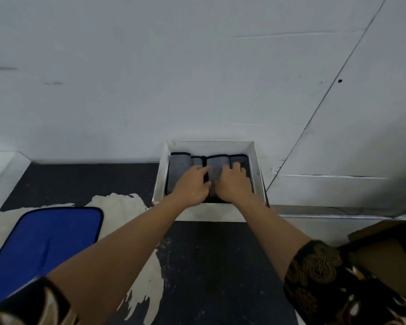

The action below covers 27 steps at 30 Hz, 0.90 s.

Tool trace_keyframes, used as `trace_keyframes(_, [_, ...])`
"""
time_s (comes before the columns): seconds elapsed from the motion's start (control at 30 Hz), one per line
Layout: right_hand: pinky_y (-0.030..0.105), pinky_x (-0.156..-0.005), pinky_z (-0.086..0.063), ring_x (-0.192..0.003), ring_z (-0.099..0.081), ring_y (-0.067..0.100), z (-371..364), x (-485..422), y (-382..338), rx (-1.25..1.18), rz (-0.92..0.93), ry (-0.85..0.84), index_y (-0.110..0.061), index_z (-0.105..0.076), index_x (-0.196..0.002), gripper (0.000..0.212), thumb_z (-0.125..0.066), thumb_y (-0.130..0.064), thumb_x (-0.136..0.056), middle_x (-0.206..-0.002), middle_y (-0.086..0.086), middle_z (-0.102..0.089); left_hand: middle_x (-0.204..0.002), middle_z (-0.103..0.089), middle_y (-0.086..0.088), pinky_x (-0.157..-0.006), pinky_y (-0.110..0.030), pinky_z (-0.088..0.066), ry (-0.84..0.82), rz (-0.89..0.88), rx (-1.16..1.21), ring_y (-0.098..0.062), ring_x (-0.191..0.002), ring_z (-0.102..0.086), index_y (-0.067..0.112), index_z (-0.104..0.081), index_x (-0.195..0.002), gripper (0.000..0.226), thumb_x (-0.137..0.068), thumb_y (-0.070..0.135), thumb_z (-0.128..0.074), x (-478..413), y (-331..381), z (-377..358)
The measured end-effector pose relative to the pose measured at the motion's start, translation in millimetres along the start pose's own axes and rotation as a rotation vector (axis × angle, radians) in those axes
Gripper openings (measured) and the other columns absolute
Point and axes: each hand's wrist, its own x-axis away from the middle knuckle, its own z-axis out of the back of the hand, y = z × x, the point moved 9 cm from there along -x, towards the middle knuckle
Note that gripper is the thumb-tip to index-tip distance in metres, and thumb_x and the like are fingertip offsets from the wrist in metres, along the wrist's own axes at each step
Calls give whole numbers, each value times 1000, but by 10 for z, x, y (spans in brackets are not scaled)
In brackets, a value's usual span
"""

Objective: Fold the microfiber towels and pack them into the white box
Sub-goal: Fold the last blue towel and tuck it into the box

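- Both hands are deep in the white box (161,174), which sits at the far edge of the dark surface (220,266), right up against the white wall (197,78).
- Inside the box, the grey towels (179,165) stand folded side by side in a row from left wall to right wall, their dark edging showing along the far ends.
- The left hand (192,185) lies over the left half of the row, fingers reaching right and far toward the dark gap in the middle, thumb low beside the middle grey towel (215,168).
- The left grip: touching cloth for sure, but I cannot tell whether it pinches or only presses.
- The right hand (234,184) sits just beside it on the right half, knuckles up, fingers bent down over the towels with the tips out of sight. So I cannot tell that grip either.
- The two hands are nearly touching, with the middle grey towel between them.
- Over on the near left, a blue towel (49,233) with black edging lies spread out flat on a pale worn patch (120,205) of the surface, well apart from the box.
- Patterned dark sleeves (319,277) show on both arms at the near edge.
- A brown cardboard box (389,252) sits at the near right.
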Motion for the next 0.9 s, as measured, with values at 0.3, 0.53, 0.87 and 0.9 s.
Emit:
trace_keyframes(0.3, [40, -99, -44, -120, -45, 28, -364, 1473, -1156, -185, 251, 395, -12, -54, -130, 47, -67, -20, -86, -133, 9, -48, -160, -21, -8, -113, -47, -29, 206, 201, -88, -31, -143, -26, 20, -31, -151, 57, -98, 27, -51, 1707, -1287, 429])
trace_keyframes(0.53, [34, -94, -48, -116, -46, 20, -1671, 2102, -2224, -233, 286, 75, -22, -48, -133, 46, -63, -25, -90, -129, 0, -43, -161, -15, -10, -110, -54, -28, 113, 524, -127, -35, -144, -22, 21, -24, -154, 61, -99, 36, -47, 3022, -3040, 508])
trace_keyframes(0.87, [38, -102, -43, -122, -40, 27, -3055, 2590, -3032, 55, 399, -401, -15, -52, -131, 51, -66, -40, -89, -138, 8, -30, -154, -32, -15, -114, -39, -32, 213, 772, 329, -32, -141, -31, 18, -42, -146, 52, -96, 14, -54, 4297, -4554, 437])
trace_keyframes(0.9, [38, -100, -44, -120, -41, 27, -3056, 2590, -3053, 69, 394, -382, -15, -54, -128, 47, -65, -39, -89, -136, 8, -32, -151, -38, -12, -110, -39, -36, 318, 811, 483, -30, -136, -40, 17, -44, -145, 52, -95, 12, -56, 4337, -4618, 500])
